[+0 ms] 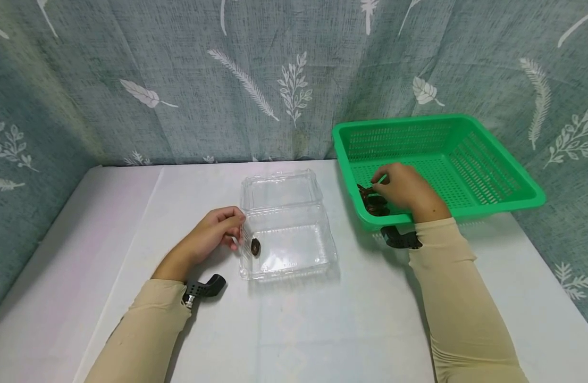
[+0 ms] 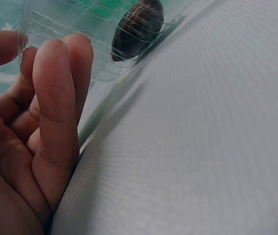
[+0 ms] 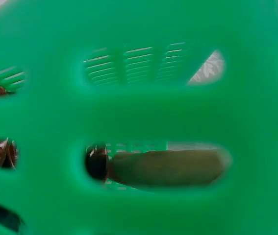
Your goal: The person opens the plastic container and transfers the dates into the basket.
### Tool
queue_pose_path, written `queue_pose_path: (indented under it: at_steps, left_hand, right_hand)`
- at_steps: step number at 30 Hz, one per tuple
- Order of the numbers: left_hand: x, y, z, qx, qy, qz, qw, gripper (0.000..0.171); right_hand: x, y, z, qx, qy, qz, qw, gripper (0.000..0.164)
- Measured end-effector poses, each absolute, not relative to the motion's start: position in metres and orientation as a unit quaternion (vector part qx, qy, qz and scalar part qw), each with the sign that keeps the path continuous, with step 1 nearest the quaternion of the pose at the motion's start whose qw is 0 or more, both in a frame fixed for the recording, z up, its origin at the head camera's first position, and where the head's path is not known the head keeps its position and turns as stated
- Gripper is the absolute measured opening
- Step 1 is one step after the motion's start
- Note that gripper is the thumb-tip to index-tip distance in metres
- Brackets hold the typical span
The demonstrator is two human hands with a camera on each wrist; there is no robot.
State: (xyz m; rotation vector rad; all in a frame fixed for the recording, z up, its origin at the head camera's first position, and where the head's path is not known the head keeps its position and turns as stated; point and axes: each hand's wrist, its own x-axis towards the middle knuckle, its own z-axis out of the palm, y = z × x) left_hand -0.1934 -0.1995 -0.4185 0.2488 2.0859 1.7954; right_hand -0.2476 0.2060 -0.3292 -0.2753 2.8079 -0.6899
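Note:
A clear plastic clamshell container (image 1: 294, 250) lies on the table with its lid folded back. One dark brown, glossy date (image 1: 255, 247) sits at its left end; the left wrist view shows this date (image 2: 139, 29) through the plastic wall. My left hand (image 1: 212, 234) pinches the container's left edge between thumb and fingers. Inside the green basket (image 1: 495, 207), my right hand (image 1: 401, 186) reaches down with bent fingers at several dates (image 1: 376, 205) in the left corner. Through a basket slot, a fingertip (image 3: 168, 167) meets a date (image 3: 97, 162); I cannot tell whether it is gripped.
The basket stands at the back right of the white-covered table (image 1: 294, 330), its near rim under my right wrist. A grey-green curtain with white leaf prints (image 1: 179, 80) hangs behind the table and along its sides. Each wrist wears a black camera mount (image 1: 205, 287).

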Motion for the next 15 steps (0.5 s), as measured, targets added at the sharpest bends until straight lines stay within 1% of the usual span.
queue_pose_path:
  at_steps: [5,8,12,15]
  left_hand:
    - [-0.193,-0.199,-0.420,0.085,0.739,0.640,0.193,0.022]
    - [-0.192,-0.198,-0.420,0.087,0.740,0.638,0.194,0.023]
    - [-0.193,-0.198,-0.418,0.086,0.741,0.639,0.190,0.025]
    - [-0.193,-0.199,-0.417,0.084,0.740,0.640,0.189,0.025]
  right_hand:
    - [-0.245,0.204,-0.329,-0.075,0.964,-0.240,0.086,0.032]
    - [-0.243,0.202,-0.329,-0.076,0.962,-0.256,0.049,0.032]
    - [-0.237,0.195,-0.323,-0.093,0.954,-0.283,-0.019,0.029]
    - [-0.230,0.186,-0.316,-0.103,0.947,-0.299,-0.052,0.028]
